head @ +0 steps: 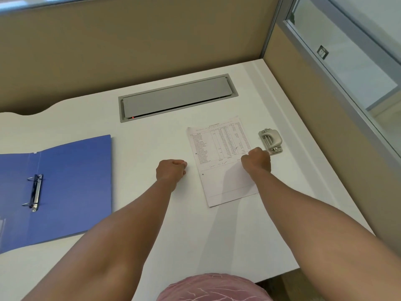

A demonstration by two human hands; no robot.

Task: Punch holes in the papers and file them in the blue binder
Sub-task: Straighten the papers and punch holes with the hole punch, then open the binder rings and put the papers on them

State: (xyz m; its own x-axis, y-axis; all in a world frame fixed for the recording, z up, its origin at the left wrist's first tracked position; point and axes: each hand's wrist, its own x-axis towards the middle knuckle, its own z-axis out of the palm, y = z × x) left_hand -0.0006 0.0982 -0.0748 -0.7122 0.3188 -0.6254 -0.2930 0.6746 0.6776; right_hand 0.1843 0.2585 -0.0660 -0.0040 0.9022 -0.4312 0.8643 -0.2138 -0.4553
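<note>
Counter: a white laminate counter (152, 144) carried all the items; tan partition panels (130, 46) enclosed it at the back and on the right.

Papers: a white printed sheet of paper with a table of figures and handwriting (219, 153) lay flat on the counter, right of centre, slightly rotated; a small dark hole showed near its left edge. Whether more than one sheet lay there could not be told.

Hole punch: a beige metal two-hole punch with a lever handle (270, 140) stood just beside the upper right edge of the sheet.

Binder: a blue plastic ring binder (71, 181) lay open at the left of the counter, well apart from the sheet; its silver two-ring mechanism (34, 192) showed on the inner cover, with no paper on the rings.

Left hand: the left hand (171, 170) rested on the bare counter just left of the sheet, fingers curled into a loose fist, holding nothing.

Right hand: the right hand (257, 159) lay over the right edge of the sheet, near the punch, fingers curled in; whether it pinched the paper could not be told.

Cable tray: a grey metal cable hatch (178, 97) sat recessed in the counter behind the sheet.

Clothing: pink patterned fabric (214, 287) showed at the lower edge.
</note>
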